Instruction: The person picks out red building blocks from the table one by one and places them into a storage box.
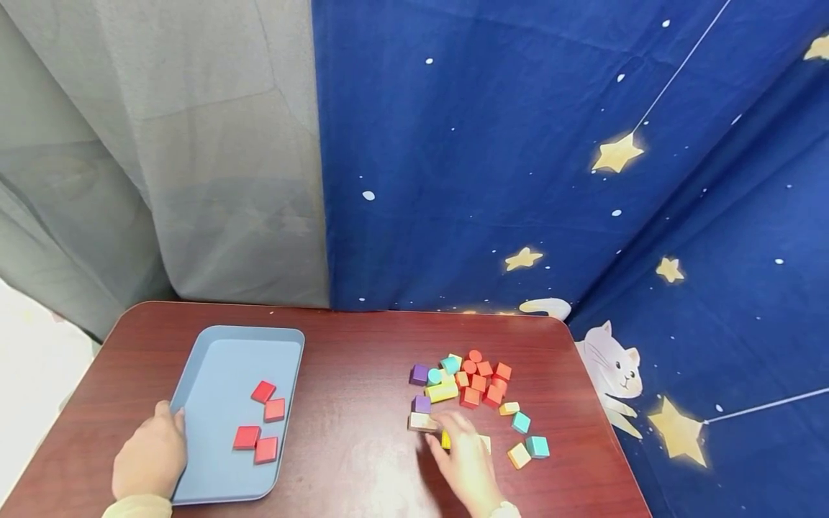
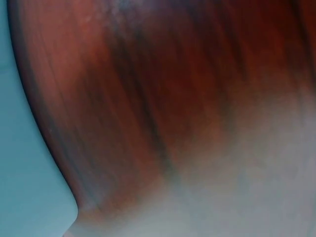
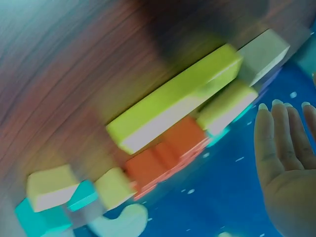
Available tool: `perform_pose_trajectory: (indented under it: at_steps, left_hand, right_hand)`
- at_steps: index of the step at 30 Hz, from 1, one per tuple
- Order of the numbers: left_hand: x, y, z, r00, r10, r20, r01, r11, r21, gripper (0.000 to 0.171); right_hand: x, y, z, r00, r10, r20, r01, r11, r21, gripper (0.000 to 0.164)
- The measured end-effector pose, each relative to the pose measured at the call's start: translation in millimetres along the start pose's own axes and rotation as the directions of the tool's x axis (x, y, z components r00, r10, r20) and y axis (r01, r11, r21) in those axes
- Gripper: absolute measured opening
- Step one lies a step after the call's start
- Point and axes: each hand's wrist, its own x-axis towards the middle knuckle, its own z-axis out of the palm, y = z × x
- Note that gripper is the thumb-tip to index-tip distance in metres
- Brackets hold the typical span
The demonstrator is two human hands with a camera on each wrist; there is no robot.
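On the left in the head view, my left hand [image 1: 152, 453] grips the left rim of a blue-grey tray [image 1: 216, 374]. Several flat red blocks [image 1: 246, 437] lie in its right half. My right hand [image 1: 463, 457] is over the near side of a group of coloured blocks. Below it is a long yellow block [image 3: 175, 98], mostly hidden by the hand in the head view. Close to the fingertips lies a pale wooden block [image 1: 422, 422]. The right wrist view shows the fingers [image 3: 281, 133] extended, with nothing between them.
Beyond the right hand sit red-orange blocks [image 1: 478, 383], purple blocks [image 1: 419, 374] and a yellow cylinder [image 1: 442, 391]. Teal blocks [image 1: 537, 447] and a light yellow block [image 1: 519, 455] lie to its right. Curtains [image 1: 447, 180] hang behind the brown table [image 1: 350, 403].
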Motion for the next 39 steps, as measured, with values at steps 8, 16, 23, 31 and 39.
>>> perform_pose_trajectory:
  at_steps: [8,16,23,31,39]
  left_hand:
    - [0.3,-1.3,2.6,1.000,0.006,-0.013,-0.007,1.000,0.000,0.044]
    - [0.2,-0.1,2.1,1.000,0.002,-0.028,-0.003,1.000,-0.004,0.042]
    - [0.2,-1.1,2.5,1.000,0.012,-0.023,-0.012,1.000,0.000,0.048]
    - [-0.2,-1.5,2.3,1.000,-0.006,0.002,0.006,1.000,0.007,0.049]
    - [-0.7,-0.2,1.7,1.000,-0.002,-0.004,0.002,1.000,0.002,0.048]
  right_hand:
    - [3.1,31.3,-9.2,0.998,0.055,0.030,-0.053,0.996,-0.070,0.030]
    - [5.2,48.6,-9.9,0.997,0.066,0.031,-0.061,0.987,-0.149,0.035]
    - [7.2,57.9,-3.2,0.997,0.075,0.011,-0.072,0.983,-0.169,0.043]
    - [11.4,61.6,2.6,0.992,0.124,0.021,-0.118,0.977,-0.178,0.053]
    - [19.4,63.4,7.8,0.986,0.162,0.046,-0.151,0.971,-0.185,0.055]
